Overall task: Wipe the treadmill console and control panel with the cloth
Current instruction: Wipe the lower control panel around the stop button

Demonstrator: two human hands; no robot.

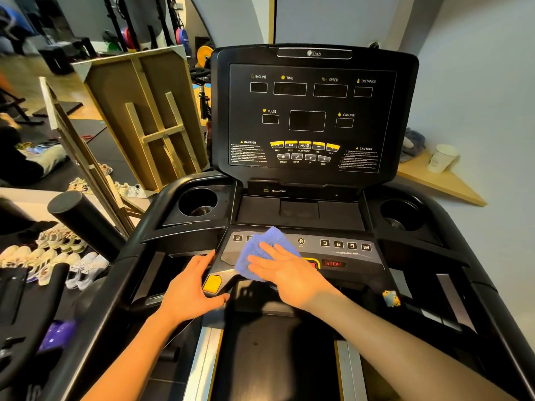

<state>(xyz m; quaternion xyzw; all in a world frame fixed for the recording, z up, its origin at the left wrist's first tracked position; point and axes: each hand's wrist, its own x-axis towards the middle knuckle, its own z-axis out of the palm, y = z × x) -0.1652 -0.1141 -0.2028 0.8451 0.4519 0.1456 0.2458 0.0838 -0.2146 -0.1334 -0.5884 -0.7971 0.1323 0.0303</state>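
While R hand [285, 267] presses, blue cloth [260, 250] bunches.

Cloth [262, 253]: blue. Console [314, 111]: black w/ yellow buttons, white lettering. Control panel [347, 253]: grey; stop label red. Paper cup [441, 157]: white.

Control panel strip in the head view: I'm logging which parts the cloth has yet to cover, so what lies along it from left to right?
Button marked 3 → blue cloth under the right hand → fan button → buttons 3, 6, 9, 12.
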